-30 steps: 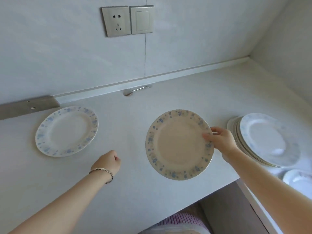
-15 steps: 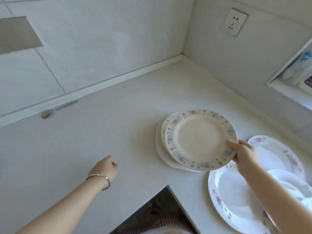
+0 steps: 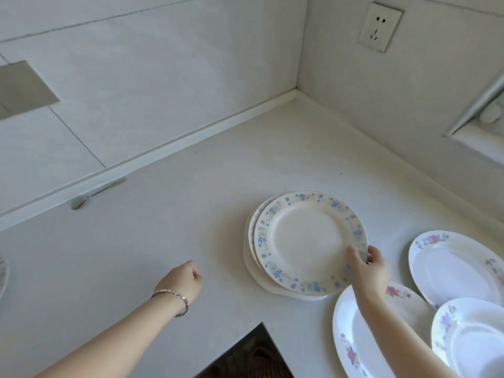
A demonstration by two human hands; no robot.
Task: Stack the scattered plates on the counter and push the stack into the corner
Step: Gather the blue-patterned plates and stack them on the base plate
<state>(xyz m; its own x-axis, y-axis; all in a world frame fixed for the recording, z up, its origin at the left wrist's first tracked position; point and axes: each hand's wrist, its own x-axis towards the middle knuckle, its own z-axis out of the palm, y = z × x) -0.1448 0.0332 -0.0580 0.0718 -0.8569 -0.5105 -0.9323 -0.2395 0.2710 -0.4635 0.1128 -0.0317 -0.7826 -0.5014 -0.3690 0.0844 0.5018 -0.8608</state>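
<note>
— Since a moment ago the blue-flowered plate point(image 3: 309, 242) is sitting lower, coming down onto the stack of plates point(image 3: 252, 257) on the counter point(image 3: 191, 214), where before it was hovering just above.

— Is the right hand point(image 3: 366, 271) letting go?

— No, it is pinching the plate's near right rim, thumb lying on top and the other fingers curling underneath. The plate is lying slightly off-centre, so the rims of the plates below are peeking out on the left and near side.

— And the left hand point(image 3: 181, 281)?

— It is hanging over the bare counter to the left of the stack, well apart from it, fingers curling into a loose fist and holding nothing. A bracelet point(image 3: 174, 297) is showing on that wrist.

— Where is the stack sitting relative to the corner point(image 3: 296, 91)?

— Out in the open counter, well short of it. Three pink-flowered plates are lying to the right: one point(image 3: 354, 339) under the right forearm, one point(image 3: 458, 266) further right, and a third point(image 3: 469, 336) overlapping both at the near edge.

— Anything else?

— A spoon point(image 3: 94, 195) is lying against the backsplash ledge to the left, and a wall socket point(image 3: 380, 27) is sitting high on the right wall.
</note>
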